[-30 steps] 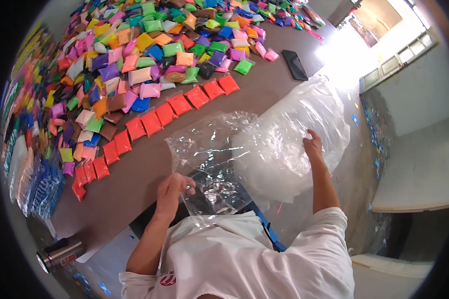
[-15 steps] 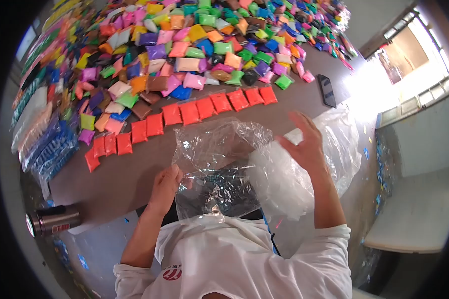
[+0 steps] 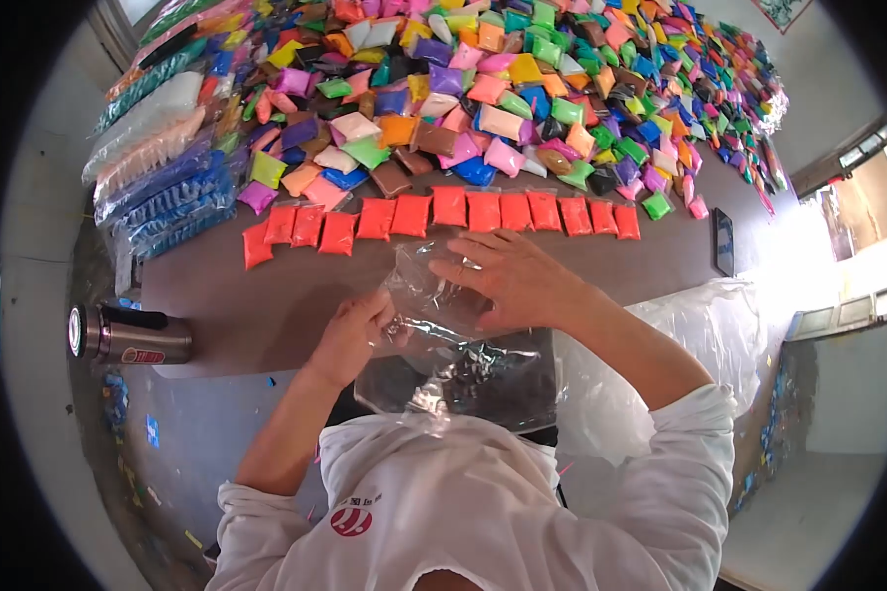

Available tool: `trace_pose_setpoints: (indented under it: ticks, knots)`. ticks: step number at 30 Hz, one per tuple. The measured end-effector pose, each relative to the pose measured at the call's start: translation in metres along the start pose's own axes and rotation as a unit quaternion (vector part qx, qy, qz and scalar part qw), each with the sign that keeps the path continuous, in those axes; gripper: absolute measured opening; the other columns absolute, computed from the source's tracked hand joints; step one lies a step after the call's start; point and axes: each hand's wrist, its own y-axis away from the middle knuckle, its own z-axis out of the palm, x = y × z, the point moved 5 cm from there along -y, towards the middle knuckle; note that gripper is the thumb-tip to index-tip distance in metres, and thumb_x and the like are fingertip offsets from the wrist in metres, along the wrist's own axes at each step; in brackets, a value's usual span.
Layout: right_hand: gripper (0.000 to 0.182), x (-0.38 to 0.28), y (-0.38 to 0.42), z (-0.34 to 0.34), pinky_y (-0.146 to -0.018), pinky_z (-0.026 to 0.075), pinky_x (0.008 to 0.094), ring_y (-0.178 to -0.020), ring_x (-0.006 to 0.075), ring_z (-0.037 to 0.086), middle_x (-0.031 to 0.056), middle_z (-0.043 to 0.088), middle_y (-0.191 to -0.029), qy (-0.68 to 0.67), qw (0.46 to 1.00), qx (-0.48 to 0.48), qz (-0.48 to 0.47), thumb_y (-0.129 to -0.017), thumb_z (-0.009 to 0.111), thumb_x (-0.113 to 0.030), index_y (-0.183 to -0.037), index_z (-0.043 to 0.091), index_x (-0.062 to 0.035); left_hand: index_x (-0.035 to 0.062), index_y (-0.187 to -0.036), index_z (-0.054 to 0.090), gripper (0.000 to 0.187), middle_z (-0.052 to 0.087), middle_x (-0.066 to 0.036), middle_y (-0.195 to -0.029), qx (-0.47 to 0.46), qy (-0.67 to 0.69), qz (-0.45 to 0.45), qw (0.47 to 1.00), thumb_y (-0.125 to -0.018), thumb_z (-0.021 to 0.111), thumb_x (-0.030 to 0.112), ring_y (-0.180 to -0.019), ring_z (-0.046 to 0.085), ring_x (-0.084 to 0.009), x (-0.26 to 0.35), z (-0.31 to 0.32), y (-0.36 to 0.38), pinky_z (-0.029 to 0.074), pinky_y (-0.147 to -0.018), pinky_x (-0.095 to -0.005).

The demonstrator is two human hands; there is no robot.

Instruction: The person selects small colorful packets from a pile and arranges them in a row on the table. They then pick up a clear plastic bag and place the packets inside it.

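My left hand [image 3: 357, 333] pinches the left edge of a clear plastic bag [image 3: 463, 364] that hangs in front of my chest. At the bag's top my right hand [image 3: 508, 279] rests with fingers spread, pressing on the crumpled film. Just beyond the hands, a row of red-orange packets [image 3: 463, 210] lies along the brown table [image 3: 246, 305]. Behind the row spreads a big heap of small packets in many colours [image 3: 522, 89].
A steel flask [image 3: 128, 337] lies on its side at the table's left end. Long blue and white packs [image 3: 163, 148] are stacked at the far left. A black phone [image 3: 724, 241] lies at the right, beside a large clear bag of white material [image 3: 700, 335].
My right hand left the large bag at the right and came onto the top of the clear bag. The view swung left, and the bag is more gathered between both hands.
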Motion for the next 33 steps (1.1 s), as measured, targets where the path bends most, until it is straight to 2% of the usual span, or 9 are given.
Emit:
trace_pose_setpoints:
  ticks: [3, 6, 9, 13, 16, 19, 25, 30, 33]
  knots:
    - [0.042, 0.015, -0.013, 0.02, -0.082, 0.057, 0.0418, -0.103, 0.0248, 0.069, 0.0114, 0.07, -0.113, -0.038, 0.985, -0.134, 0.099, -0.081, 0.073, -0.019, -0.121, 0.065, -0.0118, 0.0112, -0.069, 0.048, 0.045, 0.064, -0.011, -0.078, 0.009, 0.053, 0.004, 0.999, -0.105, 0.05, 0.039, -0.08, 0.06, -0.025, 0.005, -0.011, -0.002, 0.047, -0.076, -0.0362]
    - [0.024, 0.022, 0.002, -0.004, -0.06, 0.053, 0.0336, -0.065, 0.0175, 0.066, 0.009, 0.069, -0.079, -0.177, 0.955, 0.18, 0.155, -0.087, 0.066, -0.008, -0.111, 0.065, -0.0074, 0.0118, -0.073, 0.05, 0.043, 0.065, -0.008, -0.081, 0.018, 0.114, -0.006, 0.993, -0.105, 0.05, 0.041, -0.083, 0.061, -0.0257, 0.005, -0.024, -0.006, 0.047, -0.076, -0.037]
    - [0.032, 0.023, 0.024, -0.044, -0.053, 0.047, 0.0311, -0.053, 0.0166, 0.057, 0.0086, 0.061, -0.068, -0.259, 0.863, 0.302, 0.311, -0.085, 0.062, -0.001, -0.117, 0.061, -0.0055, 0.0113, -0.086, 0.054, 0.037, 0.065, -0.005, -0.088, 0.015, 0.146, 0.025, 0.989, -0.105, 0.05, 0.042, -0.088, 0.062, -0.0243, 0.01, -0.034, -0.005, 0.048, -0.077, -0.0385]
    - [0.052, 0.028, 0.058, -0.051, -0.053, 0.046, 0.0268, -0.057, 0.0076, 0.052, 0.006, 0.061, -0.071, -0.257, 0.774, 0.445, 0.37, -0.09, 0.057, -0.001, -0.142, 0.048, -0.0034, 0.0074, -0.114, 0.056, 0.034, 0.063, -0.004, -0.104, 0.073, 0.125, 0.026, 0.989, -0.107, 0.049, 0.04, -0.098, 0.061, -0.0191, 0.005, -0.037, 0.004, 0.05, -0.084, -0.0384]
    - [0.052, 0.024, 0.073, -0.028, -0.054, 0.049, 0.0267, -0.06, 0.0081, 0.055, 0.0077, 0.065, -0.079, -0.365, 0.676, 0.474, 0.431, -0.093, 0.056, -0.002, -0.143, 0.044, 0.0, 0.0031, -0.131, 0.055, 0.044, 0.059, -0.005, -0.118, 0.109, 0.079, 0.022, 0.991, -0.108, 0.046, 0.04, -0.104, 0.057, -0.0152, -0.009, -0.036, 0.008, 0.05, -0.091, -0.034]
    - [0.054, 0.011, 0.075, -0.013, -0.055, 0.051, 0.0267, -0.064, 0.0085, 0.058, 0.0102, 0.067, -0.084, -0.398, 0.628, 0.491, 0.454, -0.094, 0.055, -0.004, -0.145, 0.04, 0.0009, 0.0018, -0.128, 0.058, 0.048, 0.059, -0.005, -0.119, 0.129, 0.001, 0.023, 0.991, -0.106, 0.049, 0.043, -0.104, 0.055, -0.0129, -0.008, -0.03, 0.013, 0.048, -0.091, -0.0323]
    - [0.057, 0.007, 0.082, 0.006, -0.055, 0.05, 0.0242, -0.068, 0.0098, 0.061, 0.0146, 0.066, -0.098, -0.384, 0.559, 0.551, 0.486, -0.094, 0.057, -0.003, -0.147, 0.034, 0.0014, 0.0014, -0.11, 0.063, 0.044, 0.058, -0.008, -0.12, 0.059, -0.133, 0.155, 0.977, -0.104, 0.055, 0.044, -0.114, 0.052, -0.0148, -0.003, -0.019, 0.021, 0.04, -0.099, -0.0295]
    - [0.036, 0.0, 0.08, 0.022, -0.056, 0.05, 0.0238, -0.068, 0.0099, 0.059, 0.0096, 0.06, -0.093, -0.355, 0.563, 0.56, 0.493, -0.094, 0.06, -0.003, -0.126, 0.044, 0.0018, 0.0015, -0.108, 0.062, 0.035, 0.055, -0.014, -0.126, 0.04, -0.177, 0.239, 0.954, -0.102, 0.059, 0.035, -0.129, 0.046, -0.0235, -0.005, -0.014, 0.027, 0.038, -0.102, -0.0324]
    - [0.028, -0.007, 0.082, 0.03, -0.056, 0.051, 0.024, -0.068, 0.0099, 0.058, 0.007, 0.056, -0.09, -0.367, 0.567, 0.536, 0.507, -0.093, 0.061, -0.002, -0.115, 0.045, 0.0011, 0.0013, -0.108, 0.062, 0.034, 0.055, -0.015, -0.125, 0.066, -0.327, 0.236, 0.912, -0.101, 0.061, 0.034, -0.137, 0.04, -0.0274, 0.009, -0.005, 0.032, 0.036, -0.106, -0.0367]
